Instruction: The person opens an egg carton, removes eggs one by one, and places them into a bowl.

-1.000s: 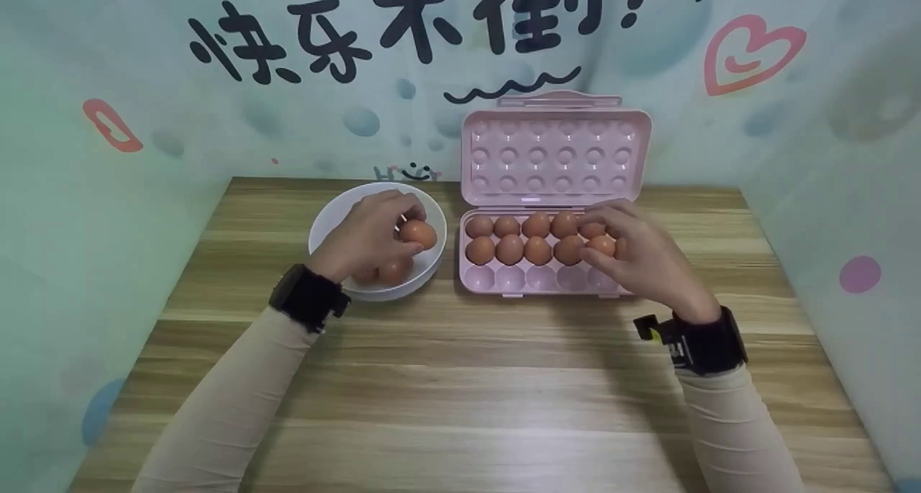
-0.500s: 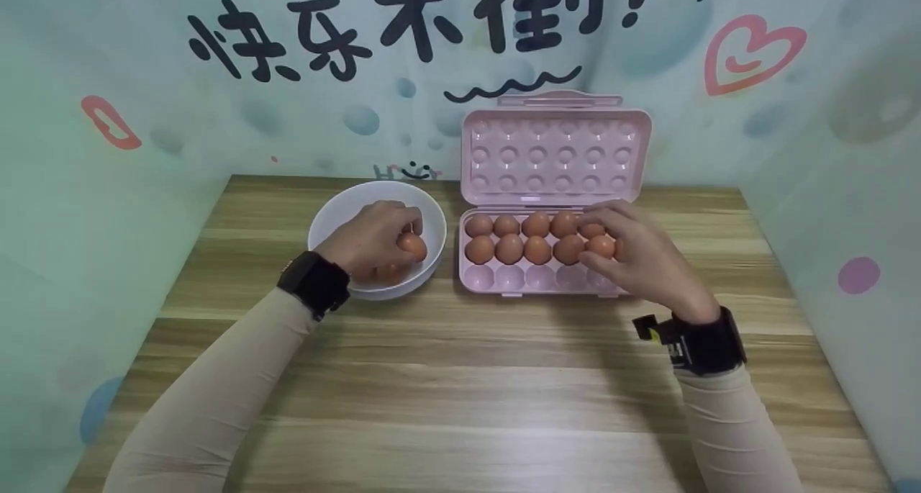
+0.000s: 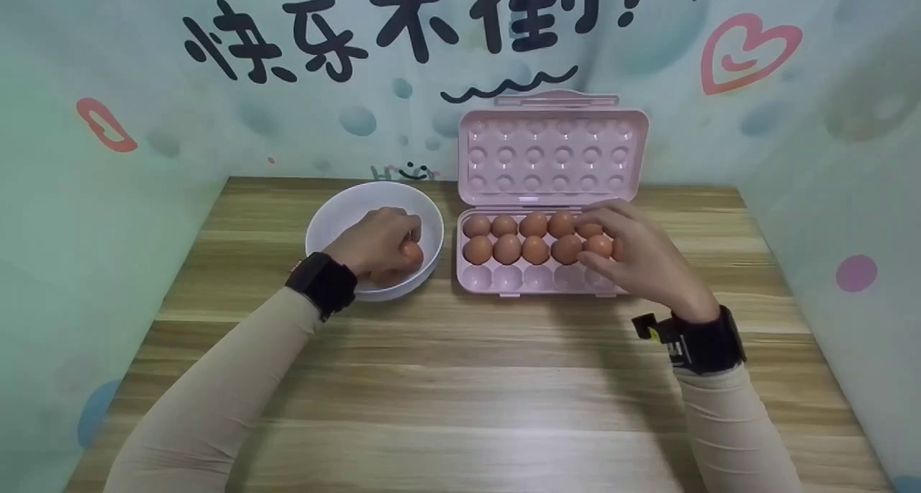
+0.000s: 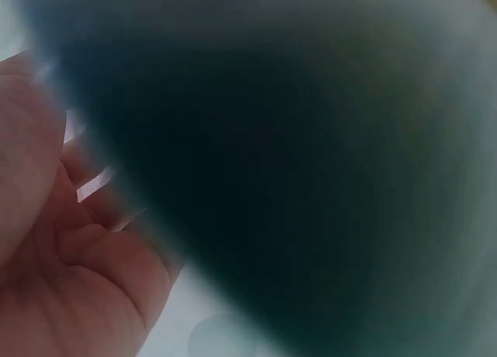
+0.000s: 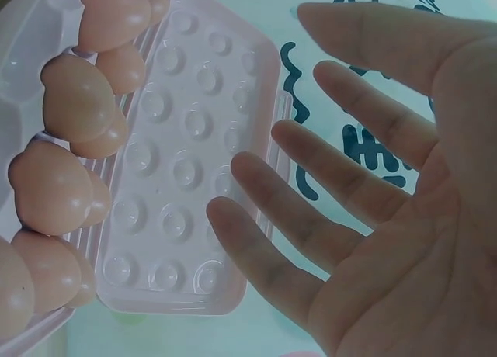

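In the head view my left hand (image 3: 373, 243) reaches down inside the white bowl (image 3: 338, 209), its fingers curled round a brown egg (image 3: 412, 253). Part of another egg (image 3: 388, 277) shows beneath the hand. The left wrist view is mostly blocked by a dark blur; only the palm (image 4: 85, 287) and some fingers show, and no egg is visible there. My right hand (image 3: 644, 255) hovers over the right end of the pink egg carton (image 3: 529, 289). Its fingers (image 5: 311, 171) are spread and hold nothing in the right wrist view. Brown eggs (image 5: 50, 186) fill the carton's two back rows.
The carton's front row of cups (image 3: 507, 277) shows bare sockets. Its dimpled lid (image 3: 550, 158) stands raised against the printed backdrop (image 3: 288, 133). Bowl and carton sit side by side near the back of the wooden table (image 3: 460, 392).
My left hand has lowered the egg deeper into the bowl, where the fingers now cover more of it. My right hand has stayed almost still over the carton.
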### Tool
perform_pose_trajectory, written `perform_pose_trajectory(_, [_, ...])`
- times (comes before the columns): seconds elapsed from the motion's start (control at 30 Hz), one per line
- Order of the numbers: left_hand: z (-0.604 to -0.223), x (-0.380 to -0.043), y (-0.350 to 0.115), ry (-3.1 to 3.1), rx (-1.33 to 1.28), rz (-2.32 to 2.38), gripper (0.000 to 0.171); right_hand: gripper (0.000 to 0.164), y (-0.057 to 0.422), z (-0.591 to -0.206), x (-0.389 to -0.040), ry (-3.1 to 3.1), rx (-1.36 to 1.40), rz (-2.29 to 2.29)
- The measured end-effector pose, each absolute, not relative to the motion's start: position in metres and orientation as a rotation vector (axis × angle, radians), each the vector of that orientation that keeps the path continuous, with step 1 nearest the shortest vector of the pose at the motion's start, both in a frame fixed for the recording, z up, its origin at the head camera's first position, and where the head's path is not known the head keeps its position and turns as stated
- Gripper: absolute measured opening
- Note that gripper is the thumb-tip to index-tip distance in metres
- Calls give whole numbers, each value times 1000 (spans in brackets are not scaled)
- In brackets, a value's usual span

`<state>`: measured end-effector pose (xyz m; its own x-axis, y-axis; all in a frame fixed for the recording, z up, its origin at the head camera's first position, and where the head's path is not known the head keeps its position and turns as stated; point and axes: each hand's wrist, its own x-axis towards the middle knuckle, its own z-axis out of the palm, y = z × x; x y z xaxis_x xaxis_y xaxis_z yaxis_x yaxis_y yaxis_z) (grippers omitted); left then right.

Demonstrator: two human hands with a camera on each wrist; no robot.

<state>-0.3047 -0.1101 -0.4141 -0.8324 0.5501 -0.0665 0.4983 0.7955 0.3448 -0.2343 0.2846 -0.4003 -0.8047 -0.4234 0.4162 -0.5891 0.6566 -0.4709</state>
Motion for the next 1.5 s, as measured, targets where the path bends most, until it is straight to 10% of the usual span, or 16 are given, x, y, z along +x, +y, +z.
perform_pose_trajectory(1.27, [-402,-252,-70,2998,1066,840,29,53,329,-396,-231,-2947,504,772])
perform_pose_trajectory(1.5, [-417,-245,-54,2963,1049,944,32,30,330,-403,-237,-3047,437,693])
